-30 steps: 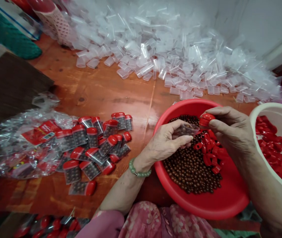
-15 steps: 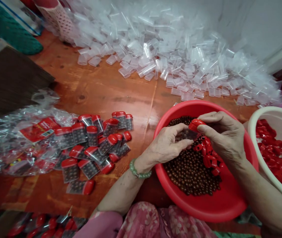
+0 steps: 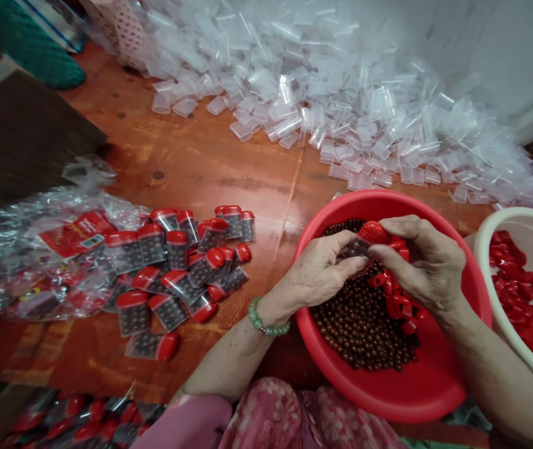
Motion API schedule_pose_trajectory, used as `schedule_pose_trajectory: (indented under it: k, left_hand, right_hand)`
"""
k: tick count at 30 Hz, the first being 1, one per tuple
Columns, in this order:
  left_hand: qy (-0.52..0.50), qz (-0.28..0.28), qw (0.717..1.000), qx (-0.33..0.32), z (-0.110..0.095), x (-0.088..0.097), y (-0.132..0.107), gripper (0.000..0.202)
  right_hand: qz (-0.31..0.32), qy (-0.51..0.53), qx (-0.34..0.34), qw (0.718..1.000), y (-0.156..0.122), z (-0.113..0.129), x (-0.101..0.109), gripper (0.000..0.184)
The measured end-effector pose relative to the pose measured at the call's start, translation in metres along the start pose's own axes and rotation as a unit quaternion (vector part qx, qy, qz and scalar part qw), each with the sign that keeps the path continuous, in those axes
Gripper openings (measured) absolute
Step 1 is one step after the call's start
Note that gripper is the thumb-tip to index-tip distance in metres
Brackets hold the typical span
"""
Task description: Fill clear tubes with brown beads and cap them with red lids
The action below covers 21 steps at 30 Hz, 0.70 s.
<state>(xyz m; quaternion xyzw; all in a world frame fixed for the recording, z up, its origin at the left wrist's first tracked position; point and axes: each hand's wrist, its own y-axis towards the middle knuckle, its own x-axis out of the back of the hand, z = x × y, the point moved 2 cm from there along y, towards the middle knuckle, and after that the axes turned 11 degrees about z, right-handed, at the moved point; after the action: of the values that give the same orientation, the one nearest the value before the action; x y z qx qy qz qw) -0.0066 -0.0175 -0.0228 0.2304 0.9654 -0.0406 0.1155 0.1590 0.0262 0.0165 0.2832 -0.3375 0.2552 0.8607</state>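
Over a red basin, my left hand pinches a small clear plastic container with dark balls inside. My right hand has its thumb and fingers closed on a red cap at the container's upper right end. Whether the cap is fully seated I cannot tell. Beneath both hands lie many round brown balls in the basin. A heap of loose red caps rests on the balls below my right hand. My left wrist wears a green bead bracelet.
Filled, red-capped containers lie piled on the wooden surface at left, beside a clear plastic bag. A big heap of clear open containers spreads along the back. At right stands a white basin of red pieces.
The red cap and the container have come together, my right thumb now lower against them. The container tilts more level. The view has shifted slightly.
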Motion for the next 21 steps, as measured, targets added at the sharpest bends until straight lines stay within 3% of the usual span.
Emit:
schedule_pose_trajectory:
  k: [3, 5, 9, 12, 14, 18, 21]
  left_hand:
    - [0.004, 0.0, 1.0, 0.012, -0.0036, 0.001, -0.0003, 0.013]
    - [0.004, 0.004, 1.0, 0.019, -0.0055, 0.0013, -0.0008, 0.013]
    - [-0.012, 0.001, 1.0, 0.024, -0.0069, 0.0008, -0.0017, 0.013]
    - [-0.011, 0.001, 1.0, 0.025, -0.0068, -0.0003, -0.0023, 0.013]
    - [-0.008, 0.008, 1.0, 0.02, -0.0066, -0.0007, -0.0021, 0.014]
    - [0.019, 0.029, 0.999, -0.001, -0.0057, 0.0004, -0.0009, 0.017]
    - [0.061, 0.026, 0.998, -0.002, -0.0046, 0.0025, -0.0001, 0.019]
  right_hand:
    - [0.049, -0.13, 0.117, 0.983, -0.0004, 0.0, 0.0004, 0.059]
    - [0.058, -0.194, 0.151, 0.968, 0.0, 0.0008, 0.0, 0.073]
    - [0.081, -0.263, 0.14, 0.951, 0.0022, 0.0055, -0.0025, 0.08]
    - [0.09, -0.257, 0.134, 0.953, 0.0027, 0.0093, -0.0038, 0.085]
    - [0.082, -0.19, 0.118, 0.971, 0.0024, 0.0096, -0.0039, 0.074]
    - [0.014, 0.008, 0.006, 1.0, 0.0003, 0.0035, -0.0039, 0.027]
    - [-0.025, 0.048, -0.032, 0.998, -0.0016, 0.0009, -0.0039, 0.022]
